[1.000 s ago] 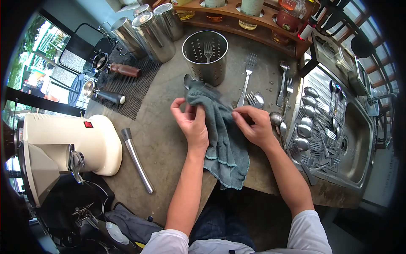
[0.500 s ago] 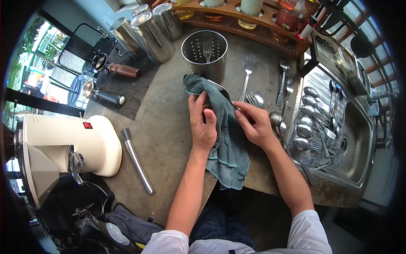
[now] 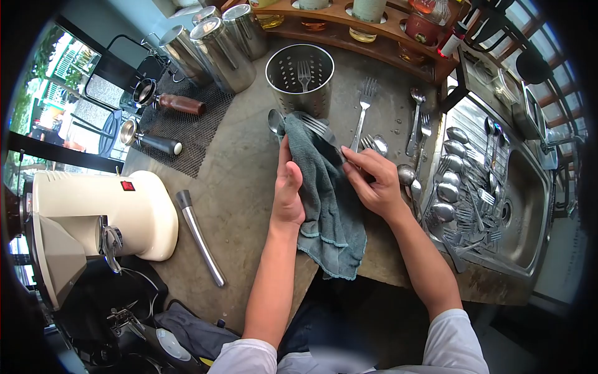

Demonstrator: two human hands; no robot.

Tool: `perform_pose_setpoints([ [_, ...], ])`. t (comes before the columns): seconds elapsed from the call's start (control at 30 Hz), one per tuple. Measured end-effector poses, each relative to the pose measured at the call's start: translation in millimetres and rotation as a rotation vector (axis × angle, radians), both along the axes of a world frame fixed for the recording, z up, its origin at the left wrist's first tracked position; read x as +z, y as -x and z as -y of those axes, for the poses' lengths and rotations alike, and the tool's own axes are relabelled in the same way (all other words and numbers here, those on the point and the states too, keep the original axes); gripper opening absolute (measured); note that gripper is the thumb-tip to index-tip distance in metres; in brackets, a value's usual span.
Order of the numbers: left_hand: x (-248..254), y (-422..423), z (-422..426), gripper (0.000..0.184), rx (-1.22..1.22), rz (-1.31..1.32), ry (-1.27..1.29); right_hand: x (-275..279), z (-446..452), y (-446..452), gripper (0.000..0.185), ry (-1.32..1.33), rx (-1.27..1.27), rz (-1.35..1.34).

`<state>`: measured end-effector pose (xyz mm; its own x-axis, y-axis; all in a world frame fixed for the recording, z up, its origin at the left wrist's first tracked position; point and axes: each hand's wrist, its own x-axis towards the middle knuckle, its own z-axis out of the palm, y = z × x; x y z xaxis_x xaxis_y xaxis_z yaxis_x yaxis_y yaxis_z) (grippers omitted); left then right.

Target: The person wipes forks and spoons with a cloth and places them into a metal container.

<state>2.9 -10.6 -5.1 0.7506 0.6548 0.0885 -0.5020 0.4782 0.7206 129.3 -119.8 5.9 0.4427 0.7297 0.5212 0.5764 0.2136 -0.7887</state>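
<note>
A grey-green cloth (image 3: 330, 209) hangs from my left hand (image 3: 288, 194), whose fingers go behind it while the thumb stands up. Pinched in my right hand (image 3: 377, 181) is a fork (image 3: 322, 131), its tines lying against the upper part of the cloth. A spoon (image 3: 275, 119) pokes out past the cloth's left edge; whether my left hand holds it or it lies on the counter, I cannot tell. Just beyond stands a perforated metal cutlery holder (image 3: 300, 100) with a fork (image 3: 304, 76) inside. Another fork (image 3: 366, 109) lies to its right.
Several spoons and forks (image 3: 458, 174) cover the sink's drainboard at right. Loose spoons (image 3: 406, 174) lie beside it. A metal muddler (image 3: 200, 237), cream machine (image 3: 112, 209), portafilters (image 3: 180, 104) and steel tumblers (image 3: 224, 59) are at left. A wooden rack (image 3: 380, 37) stands behind.
My left hand has shifted slightly left and its fingers have slid behind the cloth. The cloth's top has folded down, baring the spoon and more of the fork's tines.
</note>
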Motion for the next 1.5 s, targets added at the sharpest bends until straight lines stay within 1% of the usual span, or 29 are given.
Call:
perform_pose_setpoints([
  [0.03, 0.1, 0.1, -0.6, 0.078, -0.001, 0.000, -0.001, 1.3, 0.2, 0.3, 0.033, -0.003, -0.002, 0.010],
  [0.13, -0.1, 1.7, -4.4, 0.075, -0.071, 0.046, 0.139, 2.8, 0.7, 0.5, 0.033, -0.007, -0.006, 0.029],
  [0.17, -2.0, 2.4, -4.8, 0.075, -0.072, 0.046, 0.140, 2.4, 0.7, 0.1, 0.032, -0.001, 0.002, 0.029],
  [0.27, -11.3, 6.1, -6.3, 0.072, -0.120, 0.028, 0.279, 0.5, 0.6, -0.5, 0.032, 0.010, 0.020, 0.029],
  [0.43, -6.0, 8.2, -8.5, 0.068, -0.164, 0.086, 0.282, -0.4, 1.2, -3.2, 0.031, 0.024, 0.091, 0.035],
  [0.53, -4.5, 6.1, -6.6, 0.058, -0.090, 0.057, 0.296, 0.5, 2.0, -4.6, 0.032, 0.037, 0.111, 0.006],
  [0.57, -4.6, 6.3, -6.8, 0.058, -0.091, 0.056, 0.297, 1.5, 2.1, -5.0, 0.031, 0.044, 0.118, 0.020],
  [0.67, -2.3, 7.1, -8.4, 0.047, -0.098, 0.051, 0.322, 2.5, 2.3, -5.5, 0.031, 0.058, 0.130, 0.048],
  [0.8, 6.6, 5.3, -7.0, 0.042, -0.114, 0.056, 0.397, -0.3, 1.7, -5.3, 0.031, 0.052, 0.116, 0.027],
  [0.97, 4.1, 4.8, -6.8, 0.041, -0.118, 0.023, 0.344, -1.6, 1.0, -6.2, 0.031, 0.031, 0.104, 0.015],
  [1.07, 9.8, 3.4, -3.3, 0.040, -0.102, -0.017, 0.258, -1.3, 1.1, -6.1, 0.031, 0.023, 0.094, 0.010],
  [1.23, 9.6, 3.2, -3.2, 0.039, -0.122, -0.020, 0.259, -1.4, 1.3, -5.5, 0.031, 0.023, 0.084, 0.011],
  [1.33, 9.4, 4.1, -4.6, 0.038, -0.137, 0.021, 0.332, -1.8, 1.1, -4.9, 0.031, 0.028, 0.086, 0.017],
  [1.5, 7.9, 3.7, -5.1, 0.037, -0.144, 0.019, 0.332, -1.0, 1.3, -5.1, 0.031, 0.032, 0.090, 0.019],
])
